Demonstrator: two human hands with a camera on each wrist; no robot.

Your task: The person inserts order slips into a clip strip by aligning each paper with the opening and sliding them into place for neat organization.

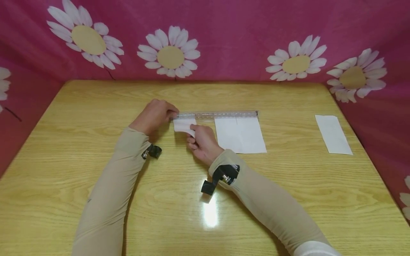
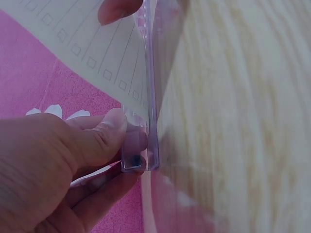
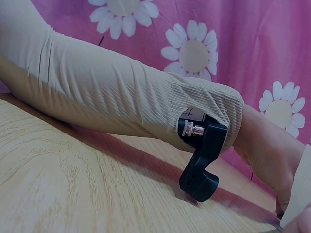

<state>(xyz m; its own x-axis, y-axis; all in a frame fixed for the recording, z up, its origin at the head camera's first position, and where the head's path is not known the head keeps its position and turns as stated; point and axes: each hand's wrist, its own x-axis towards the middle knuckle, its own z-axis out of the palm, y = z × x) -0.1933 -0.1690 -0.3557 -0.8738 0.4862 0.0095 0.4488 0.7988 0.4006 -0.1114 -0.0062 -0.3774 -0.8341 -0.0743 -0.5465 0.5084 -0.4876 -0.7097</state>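
A clear plastic ruler [image 1: 224, 115] lies crosswise on the table. At its left end my left hand [image 1: 154, 115] pinches it, the thumb against one face in the left wrist view. My right hand [image 1: 205, 142] grips a small white paper piece [image 1: 183, 125] between thumb and curled fingers. That paper is lifted and bent at its near edge, its far edge along the ruler. In the left wrist view the paper [image 2: 92, 53] shows printed lines and small boxes. Under the ruler's right part sits a larger white sheet [image 1: 241, 137] with a short line at its top.
A white paper strip [image 1: 334, 135] lies apart on the right side of the wooden table [image 1: 173, 220]. Behind the table hangs a pink cloth [image 1: 230, 32] with daisies. The left sleeve [image 3: 121, 97] fills much of the right wrist view.
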